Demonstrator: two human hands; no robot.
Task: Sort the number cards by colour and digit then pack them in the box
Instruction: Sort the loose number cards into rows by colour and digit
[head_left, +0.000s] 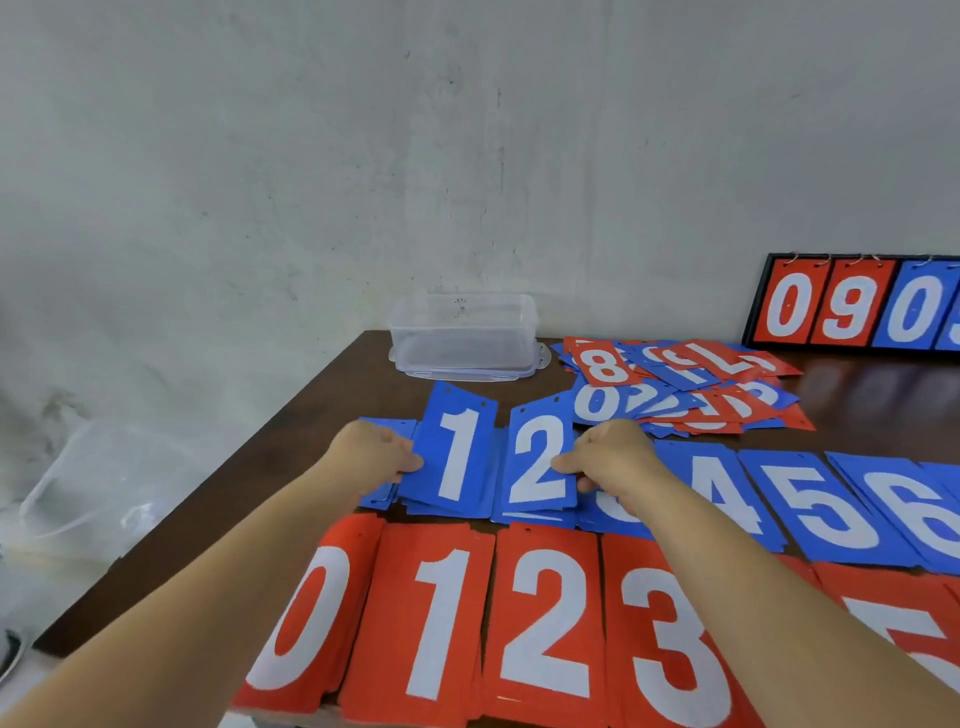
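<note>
Sorting is partway: a red row (436, 623) and a blue row (810, 504) lie by digit on the desk (311, 395), a mixed pile (685, 384) waits beside the seemingly empty box (462, 332), and the left hand (371, 457) pinches the blue 1 card (457, 452), the right hand (613, 457) the blue 2 card (540, 457), between thumb and fingers (563, 462), long axes pointing away toward the wall.

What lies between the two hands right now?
Head view: the blue card with a white 1, pinched by the left hand, and the blue card with a white 2, pinched by the right hand, side by side.
</note>
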